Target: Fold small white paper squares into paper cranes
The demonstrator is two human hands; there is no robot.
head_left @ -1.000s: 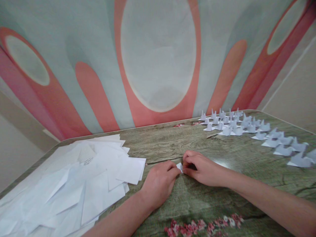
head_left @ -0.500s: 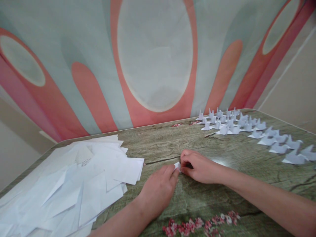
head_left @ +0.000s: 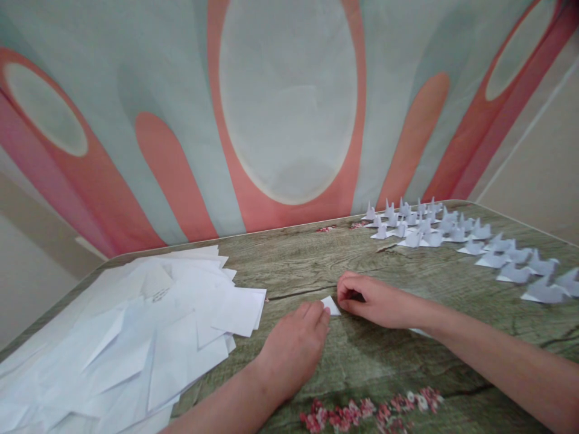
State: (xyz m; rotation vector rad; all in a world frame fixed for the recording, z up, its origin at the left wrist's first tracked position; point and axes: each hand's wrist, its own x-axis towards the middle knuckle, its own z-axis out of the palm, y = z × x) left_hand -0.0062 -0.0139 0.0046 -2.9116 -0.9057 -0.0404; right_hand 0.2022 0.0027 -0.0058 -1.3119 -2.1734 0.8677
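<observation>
A small folded piece of white paper [head_left: 332, 305] lies on the wood-patterned table, a pointed corner of it showing past my left fingertips. My left hand [head_left: 295, 343] is closed on its left part, which the fingers hide, and presses it against the tabletop. Just right of the paper is my right hand [head_left: 368, 299], its fingers curled toward the thumb. Nothing shows between those fingertips. They are very close to the paper's right edge; whether they touch it I cannot tell.
A large loose heap of white paper sheets [head_left: 181, 355] covers the table's left side. Several folded white paper birds [head_left: 514, 271] stand in rows at the back right. The table [head_left: 280, 265] meets a patterned wall cloth [head_left: 289, 208]. A pale patch [head_left: 420, 332] shows beneath my right forearm.
My right hand has shifted slightly right, away from my left hand. More of the folded paper shows between the hands. The left hand stays almost in place.
</observation>
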